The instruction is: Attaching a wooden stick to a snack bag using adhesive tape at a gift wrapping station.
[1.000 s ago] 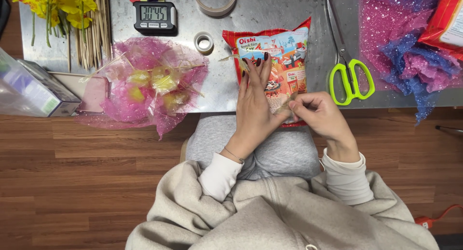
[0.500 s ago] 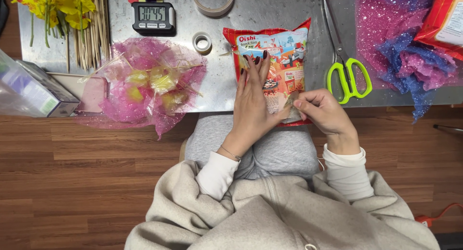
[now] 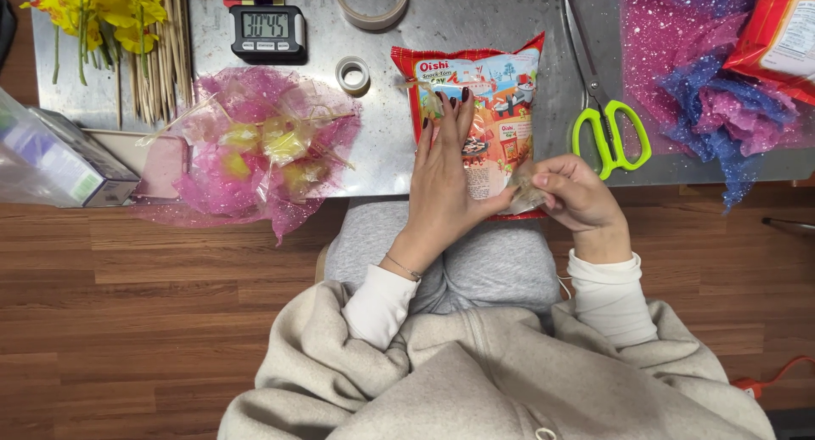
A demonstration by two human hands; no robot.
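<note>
Red-edged printed snack bag (image 3: pixel 488 117) mid-bench, black digital timer with grey screen (image 3: pixel 267 31) upper left, red packet (image 3: pixel 785 36) top right, pale box (image 3: pixel 64 160) left edge

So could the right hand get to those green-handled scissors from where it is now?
Probably yes. The scissors lie on the metal table just beyond the right hand, with bare tabletop between them. But its fingers are pinching a small clear piece against the snack bag, so it would need to let go first.
</note>
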